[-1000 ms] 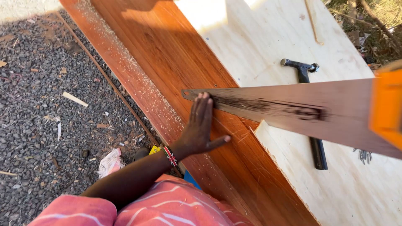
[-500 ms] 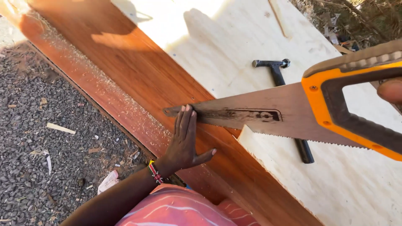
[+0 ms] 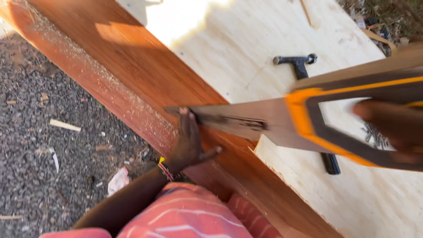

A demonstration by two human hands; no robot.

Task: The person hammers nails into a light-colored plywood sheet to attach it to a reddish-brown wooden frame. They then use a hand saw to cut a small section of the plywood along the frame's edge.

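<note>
My left hand (image 3: 188,143) lies flat on a long reddish-brown board (image 3: 145,83), fingertips right beside the blade of a handsaw (image 3: 246,123). A beaded band circles that wrist. The saw's blade rests across the board's upper edge. My right hand (image 3: 392,125) is shut around the saw's orange and black handle at the right side of the view, blurred by motion. Sawdust lies along the board's near edge.
A pale plywood sheet (image 3: 246,53) lies behind the board, with a black hammer (image 3: 308,83) on it. Grey gravel (image 3: 44,154) with wood chips and a scrap of white litter (image 3: 116,180) covers the ground at left. My pink striped clothing fills the bottom.
The saw has been drawn back toward me and to the right, so its handle now looms larger. My left hand stays pressed on the board beside the blade.
</note>
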